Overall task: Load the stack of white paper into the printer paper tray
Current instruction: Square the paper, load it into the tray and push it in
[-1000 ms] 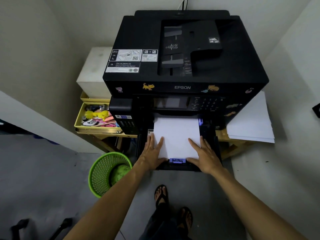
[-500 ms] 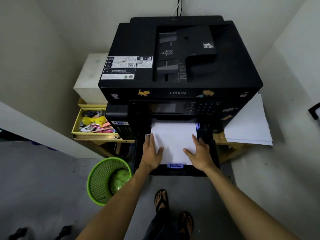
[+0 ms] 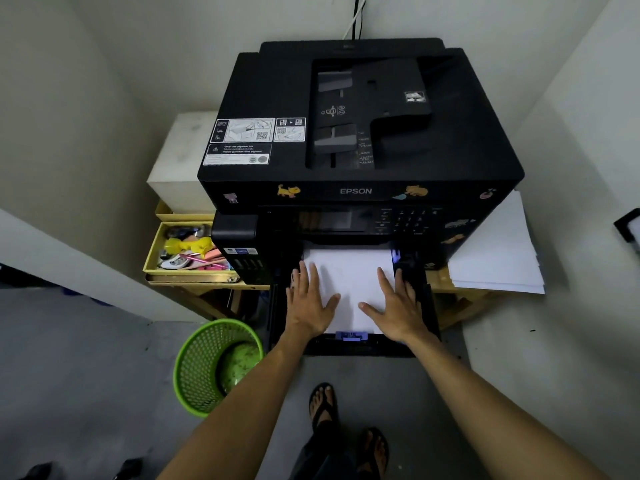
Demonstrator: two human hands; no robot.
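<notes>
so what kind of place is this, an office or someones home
Likely a small home or small-office printing corner, though I can't be sure. A black printer with cartoon stickers sits in a wall corner on a wooden stand, beside a yellow tray of stationery, with a green wastebasket on the bare floor.

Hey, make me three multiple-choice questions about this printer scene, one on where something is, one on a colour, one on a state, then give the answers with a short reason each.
1. Where is the wastebasket?
A. On the floor, left of the paper tray
B. On top of the printer
C. Right of the printer

2. What colour is the wastebasket?
A. Blue
B. Green
C. Red

3. How do the hands lie?
A. Closed in fists
B. Flat, fingers spread, on the white paper
C. Holding the tray's sides

Answers:
1 A, it stands on the floor beside the tray.
2 B, its mesh is bright green.
3 B, the left hand and right hand rest palm-down on the sheets.
</notes>
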